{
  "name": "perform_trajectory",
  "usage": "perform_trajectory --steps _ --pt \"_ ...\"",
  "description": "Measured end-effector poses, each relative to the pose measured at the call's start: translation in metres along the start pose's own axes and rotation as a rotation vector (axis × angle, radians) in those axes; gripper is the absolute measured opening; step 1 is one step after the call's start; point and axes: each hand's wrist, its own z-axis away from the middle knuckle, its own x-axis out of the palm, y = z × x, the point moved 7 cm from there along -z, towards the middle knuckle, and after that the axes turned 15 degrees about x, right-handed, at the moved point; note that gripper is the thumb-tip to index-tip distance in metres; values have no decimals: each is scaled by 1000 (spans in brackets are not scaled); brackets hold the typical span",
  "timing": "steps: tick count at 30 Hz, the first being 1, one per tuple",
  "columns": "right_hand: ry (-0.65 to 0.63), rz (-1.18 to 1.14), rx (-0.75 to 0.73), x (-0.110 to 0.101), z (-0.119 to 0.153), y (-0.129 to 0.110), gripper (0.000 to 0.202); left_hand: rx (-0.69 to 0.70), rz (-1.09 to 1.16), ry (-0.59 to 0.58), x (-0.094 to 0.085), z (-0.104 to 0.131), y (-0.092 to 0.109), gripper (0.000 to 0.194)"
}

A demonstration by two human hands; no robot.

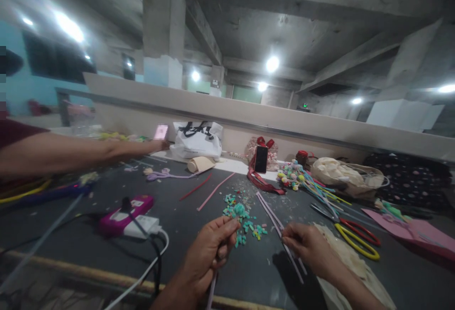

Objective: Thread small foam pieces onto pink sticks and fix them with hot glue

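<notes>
The left hand (213, 243) pinches a lilac stem (212, 291), near turquoise pieces (240, 211); the right hand (309, 246) pinches lilac strips (270, 216). The table edge (85, 271) passes under the left forearm; bare tabletop (181, 222) separates that hand from the magenta power strip (144, 204). Scissors (336, 219) obstruct right of the right hand.

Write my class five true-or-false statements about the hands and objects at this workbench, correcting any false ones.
1. The person's left hand lies open and flat. False: it is curled shut, with a thin lilac stem emerging below.
2. The person's right hand is at a pair of thin lilac strips. True.
3. The metal scissors with one red and one yellow handle lie left of the left hand. False: they lie right of the right hand.
4. Small teal pieces lie scattered on the dark grey tabletop. True.
5. The black rectangular smartphone lies flat. False: it stands upright.
</notes>
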Motion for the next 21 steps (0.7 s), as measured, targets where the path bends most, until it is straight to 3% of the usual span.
perform_trajectory --steps 5,9,11,16,21 --pt "49 22 85 -31 9 22 18 -8 -14 -21 5 1 -5 22" --pt "95 17 205 -68 26 54 23 -54 -22 -49 13 4 -11 23" --pt "111 64 238 -76 36 70 25 -78 -5 -62 18 5 -15 22" --pt "115 220 219 -57 61 95 23 -166 70 -79 28 8 -29 20" --pt "146 288 210 -41 69 100 26 -194 175 -90 32 8 -40 16"
